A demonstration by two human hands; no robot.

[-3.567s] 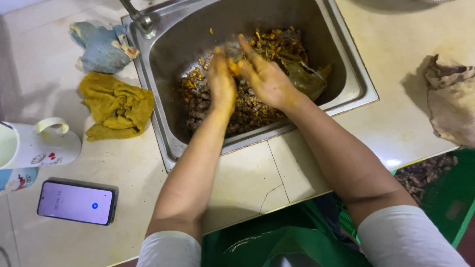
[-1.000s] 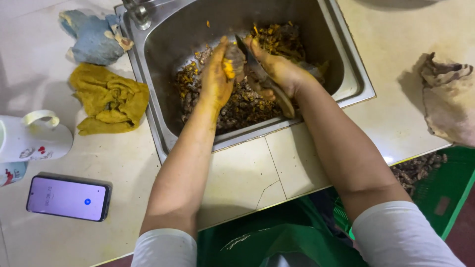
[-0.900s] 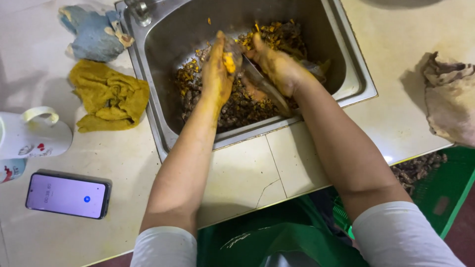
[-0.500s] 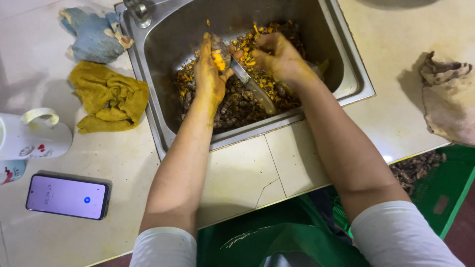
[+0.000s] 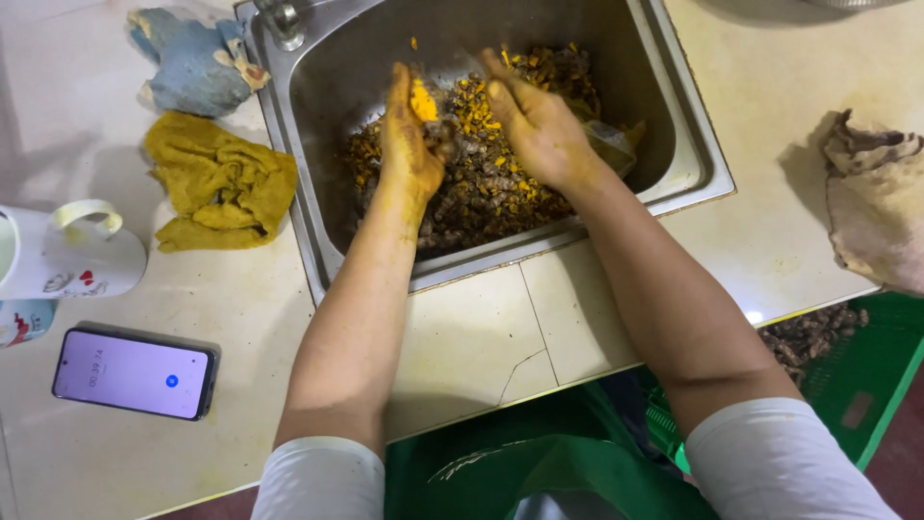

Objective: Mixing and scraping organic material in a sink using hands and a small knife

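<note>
Left hand point(image 5: 409, 144) pinches a peeled orange root point(image 5: 422, 99), right hand point(image 5: 539, 130) grip unclear; sink point(image 5: 688, 144) mostly unpeeled brown roots point(image 5: 481, 193), so early-to-mid.

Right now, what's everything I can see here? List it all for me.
sink: one, steel, set in the counter, top centre
roots: a pile, brown and orange, in the sink
orange piece: one, in the left hand
tap: one, steel, sink's upper left corner
yellow cloth: one, left of sink
blue cloth: one, upper left
mug: one, white, left edge
phone: one, screen lit, lower left
beige cloth: one, right edge
green crate: one, lower right
left hand: yellow-stained, over the roots
right hand: yellow-stained, over the roots
</note>
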